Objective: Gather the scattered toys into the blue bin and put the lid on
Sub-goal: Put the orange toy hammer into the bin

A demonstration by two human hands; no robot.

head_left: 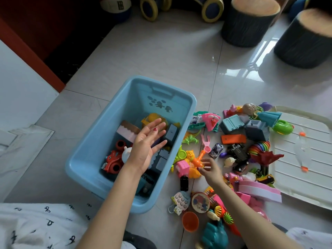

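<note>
The blue bin [86, 159] stands open on the tiled floor and holds a red truck [113, 160], a pink and brown block [126, 131] and grey-blue blocks [171, 132]. My left hand [146, 146] hovers over the bin, fingers straight, nothing in it. Right of the bin lie scattered toys: a green dinosaur [191, 138], an orange phone [233, 138], a red dinosaur [267, 157], a black car [184, 183]. My right hand [210, 168] reaches into this pile, fingers spread and touching an orange toy [198, 159] beside a yellow bear phone [190, 156]. The cream lid [291, 180] lies flat at the right.
Two dark stump stools [249, 24] [305, 42] stand at the back right. A ride-on toy's wheels [212, 9] and a ball [115, 6] sit at the back. An orange cup [190, 221] and a teal toy [214, 234] lie near my knees.
</note>
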